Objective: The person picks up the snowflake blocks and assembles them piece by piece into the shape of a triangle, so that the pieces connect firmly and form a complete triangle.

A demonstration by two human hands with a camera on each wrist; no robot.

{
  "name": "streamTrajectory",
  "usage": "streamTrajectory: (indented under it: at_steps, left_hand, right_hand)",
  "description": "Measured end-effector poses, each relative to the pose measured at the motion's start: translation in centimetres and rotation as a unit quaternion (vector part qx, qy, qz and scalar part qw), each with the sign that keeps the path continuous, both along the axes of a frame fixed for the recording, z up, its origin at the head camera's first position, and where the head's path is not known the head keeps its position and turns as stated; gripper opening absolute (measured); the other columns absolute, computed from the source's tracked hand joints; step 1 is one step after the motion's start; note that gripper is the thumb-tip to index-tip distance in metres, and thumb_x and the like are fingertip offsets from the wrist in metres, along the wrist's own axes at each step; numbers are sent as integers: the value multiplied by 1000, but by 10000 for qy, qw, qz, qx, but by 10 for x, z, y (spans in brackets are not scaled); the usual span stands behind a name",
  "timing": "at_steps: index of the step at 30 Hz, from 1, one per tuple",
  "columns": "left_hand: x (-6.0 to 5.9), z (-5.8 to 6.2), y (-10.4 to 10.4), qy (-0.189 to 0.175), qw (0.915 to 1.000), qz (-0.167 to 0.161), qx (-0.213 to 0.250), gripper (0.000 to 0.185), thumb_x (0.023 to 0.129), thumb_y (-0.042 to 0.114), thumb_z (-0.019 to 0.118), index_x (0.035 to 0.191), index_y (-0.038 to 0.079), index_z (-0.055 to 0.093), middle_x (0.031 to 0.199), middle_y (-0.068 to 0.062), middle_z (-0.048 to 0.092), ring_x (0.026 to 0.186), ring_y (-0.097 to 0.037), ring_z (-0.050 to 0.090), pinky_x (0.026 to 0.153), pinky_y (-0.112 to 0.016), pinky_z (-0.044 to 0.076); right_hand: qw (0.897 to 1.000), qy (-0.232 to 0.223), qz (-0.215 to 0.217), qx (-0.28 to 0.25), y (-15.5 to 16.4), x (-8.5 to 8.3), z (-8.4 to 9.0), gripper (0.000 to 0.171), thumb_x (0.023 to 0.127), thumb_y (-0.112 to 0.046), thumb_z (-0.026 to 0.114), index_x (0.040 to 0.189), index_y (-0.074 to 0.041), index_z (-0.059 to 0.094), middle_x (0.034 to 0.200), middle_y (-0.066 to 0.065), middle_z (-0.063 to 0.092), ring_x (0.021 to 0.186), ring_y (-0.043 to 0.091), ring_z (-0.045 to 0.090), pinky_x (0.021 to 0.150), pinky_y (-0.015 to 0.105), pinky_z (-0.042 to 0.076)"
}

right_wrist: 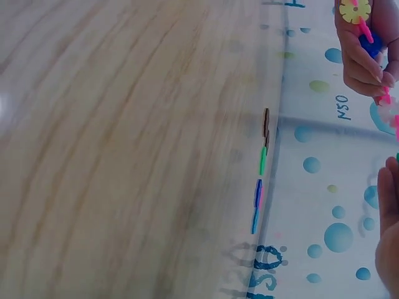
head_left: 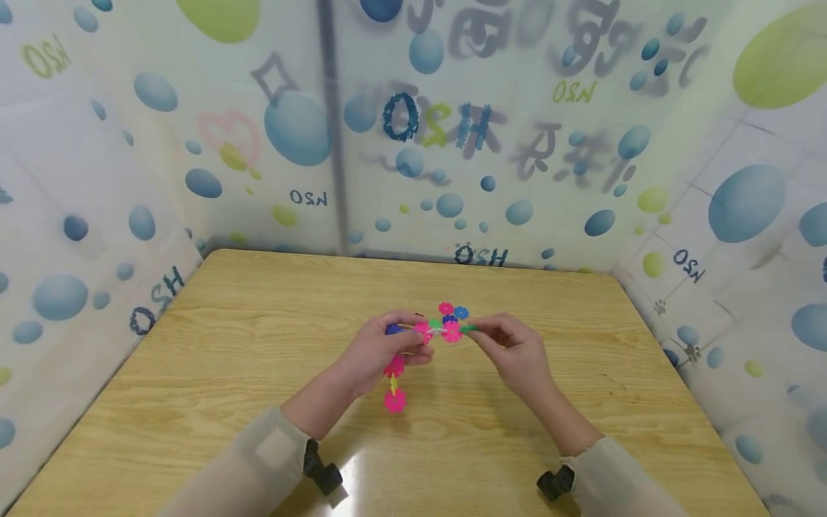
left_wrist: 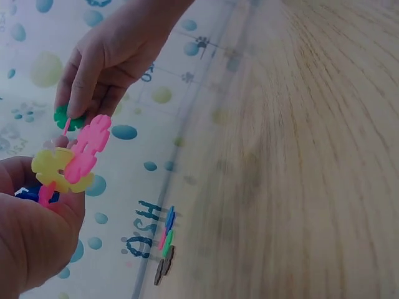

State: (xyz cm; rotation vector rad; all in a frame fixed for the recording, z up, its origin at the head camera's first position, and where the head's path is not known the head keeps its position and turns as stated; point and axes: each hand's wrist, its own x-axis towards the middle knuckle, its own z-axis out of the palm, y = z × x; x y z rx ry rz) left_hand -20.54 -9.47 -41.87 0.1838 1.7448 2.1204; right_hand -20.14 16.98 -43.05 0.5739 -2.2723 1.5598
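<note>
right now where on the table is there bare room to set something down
The wooden table is bare from the left hand out to the table's left edge, and from the right hand to its right edge. It's crowded mid-table, where the hands hold linked flower pieces and a green piece, with loose pieces lying just beyond.
</note>
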Motion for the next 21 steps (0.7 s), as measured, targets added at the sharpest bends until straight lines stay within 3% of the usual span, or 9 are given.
streamTrajectory:
  at_steps: [4, 12, 21]
  left_hand:
    - [2, -1, 4, -113, 9997, 14, 202, 39, 110, 6, 64, 145, -7, 57, 95, -6, 81, 93, -18, 83, 99, -45, 64]
    - [3, 2, 4, -11, 9997, 171, 171, 37, 110, 9, 64, 144, -6, 59, 97, -7, 82, 93, -19, 84, 99, -46, 63]
    - [1, -1, 0, 51, 9994, -145, 323, 41, 111, 9, 62, 148, -6, 54, 103, -5, 79, 97, -18, 82, 97, -42, 66]
  right_hand:
    - [9998, -52, 71, -160, 0, 1, 1, 12, 98, 1, 80, 108, -5, 82, 103, 8, 79, 87, 2, 73, 76, 18, 62]
    - [9994, 178, 286, -10, 0, 3, 6, 10, 97, 1, 80, 105, -4, 84, 100, 18, 78, 89, 1, 71, 79, 17, 62]
    - [9993, -72, 340, -169, 0, 3, 4, 12, 97, 3, 80, 107, -3, 83, 102, 8, 78, 89, 2, 72, 79, 19, 63]
